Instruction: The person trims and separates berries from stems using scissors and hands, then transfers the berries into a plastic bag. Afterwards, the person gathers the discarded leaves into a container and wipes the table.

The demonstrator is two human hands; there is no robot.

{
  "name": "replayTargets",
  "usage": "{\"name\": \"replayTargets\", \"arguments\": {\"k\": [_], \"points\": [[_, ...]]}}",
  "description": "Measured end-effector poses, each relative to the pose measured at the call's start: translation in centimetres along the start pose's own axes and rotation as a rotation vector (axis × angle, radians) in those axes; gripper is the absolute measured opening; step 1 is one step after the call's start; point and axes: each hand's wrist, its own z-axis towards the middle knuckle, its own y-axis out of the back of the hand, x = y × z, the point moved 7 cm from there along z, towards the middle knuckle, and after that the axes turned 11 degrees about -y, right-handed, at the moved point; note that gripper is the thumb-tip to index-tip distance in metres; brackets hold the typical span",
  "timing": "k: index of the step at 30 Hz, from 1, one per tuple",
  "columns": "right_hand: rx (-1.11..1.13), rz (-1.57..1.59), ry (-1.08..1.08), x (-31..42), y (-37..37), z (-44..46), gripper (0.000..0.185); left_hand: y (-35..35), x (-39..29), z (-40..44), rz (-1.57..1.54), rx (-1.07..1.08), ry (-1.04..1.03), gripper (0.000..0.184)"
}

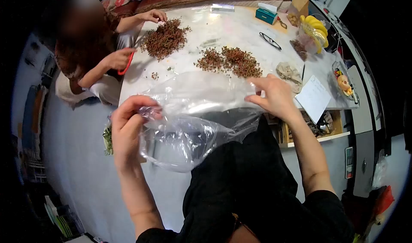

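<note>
A large clear plastic bag (184,135) spreads between my hands, over the near table edge and above my lap. My left hand (133,123) is closed on its bunched left side. At the bag's right edge is my right hand (274,97), thumb and forefinger apart; whether they touch the film I cannot tell. Beyond the bag lie two adjoining heaps of small reddish-brown berry-like clusters, a smaller heap (210,60) and a larger heap (241,62). A bigger pile (165,39) of the same lies at the far left.
Across the left corner a person (92,50) reaches to the pile, holding something red-handled (126,65). On the white table (206,26) are a tissue box (266,15), glasses (270,41), bananas (315,26), a cloth (289,73) and a paper (314,98). A drawer (330,133) stands open below.
</note>
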Motion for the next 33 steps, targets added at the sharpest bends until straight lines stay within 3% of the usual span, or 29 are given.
{"name": "replayTargets", "arguments": {"k": [1, 3, 5, 7, 8, 9, 11, 12, 14, 15, 17, 19, 21, 22, 24, 25, 27, 29, 31, 32, 33], "points": [[-0.01, -0.001, -0.004, -1.0, -1.1, 0.5, 0.039, 0.5, 0.0, -0.1, -0.081, -0.085, -0.019, 0.025], [0.242, 0.605, 0.027, -3.3, -4.9, 1.6, 0.03, 2.3, 1.1, -0.6, -0.21, -0.076, -0.007, 0.019], [0.309, 0.741, 0.152, -3.6, -6.2, 1.5, 0.024, 6.5, 4.5, -1.5, -0.508, -0.004, -0.027, 0.02], [0.536, 1.836, -0.537, -4.3, -8.7, -0.2, 0.026, 8.0, 6.4, -2.7, -0.656, -0.238, -0.037, 0.02], [0.469, 1.945, -0.556, -4.4, -9.1, -0.2, 0.024, 8.2, 7.4, -3.3, -0.654, -0.237, -0.037, 0.02], [0.469, 1.947, -0.556, -4.7, -9.9, 0.1, 0.024, 8.6, 8.8, -3.8, -0.655, -0.271, 0.007, 0.025], [0.437, 2.375, -0.645, -5.7, -12.3, 0.8, 0.022, 8.5, 9.6, -3.8, -0.655, -0.306, 0.052, 0.03], [0.438, 2.375, -0.649, -6.6, -13.5, 1.2, 0.022, 7.3, 9.1, -3.5, -0.512, -0.225, 0.044, 0.044], [0.684, 2.687, -0.423, -6.1, -13.7, 2.4, 0.02, 6.3, 9.0, -2.8, -0.299, -0.07, 0.068, 0.075], [0.779, 2.779, -0.341, -5.5, -13.3, 2.7, 0.019, 6.1, 9.2, -2.3, -0.297, -0.073, 0.068, 0.075], [0.377, 2.345, -0.643, -7.3, -13.8, 2.4, 0.023, 6.8, 9.9, -1.6, -0.23, -0.311, 0.072, 0.071], [0.527, 2.21, -0.636, -5.3, -12.5, 1.6, 0.027, 9.0, 11.5, -0.8, -0.581, -0.277, -0.031, 0.075], [0.659, 2.069, -0.623, -5.0, -12.9, 1.7, 0.031, 8.3, 10.3, -0.1, -0.641, -0.649, 0.037, 0.077], [0.83, 1.917, -0.436, -4.8, -13.1, 2.3, 0.034, 9.4, 11.3, -0.3, -0.643, -0.652, 0.042, 0.077], [0.708, 1.659, -0.411, -3.8, -12.1, 2.8, 0.036, 9.6, 12.1, 0.5, -1.035, -0.281, -0.052, 0.066], [0.701, 1.655, -0.415, -4.0, -12.3, 3.4, 0.036, 9.7, 12.7, 0.5, -1.042, -0.277, -0.049, 0.066], [0.404, 1.906, -0.717, -7.1, -13.5, 5.1, 0.039, 8.9, 13.6, 0.4, -1.015, -0.372, 0.082, 0.06], [0.39, 1.863, -0.729, -8.8, -14.3, 5.4, 0.038, 7.8, 13.9, 0.8, -1.043, -0.348, 0.093, 0.062], [0.214, 0.854, -0.549, -9.4, -10.4, 5.6, 0.035, 7.7, 13.8, 0.5, -0.734, -0.438, 0.168, 0.063], [0.034, 0.849, -0.503, -11.3, -10.1, 6.2, 0.046, 7.4, 13.5, 0.5, -0.668, -0.487, 0.205, 0.062], [0.035, 0.846, -0.505, -12.4, -10.0, 6.9, 0.046, 7.4, 13.5, 0.6, -0.67, -0.488, 0.207, 0.062]]}}
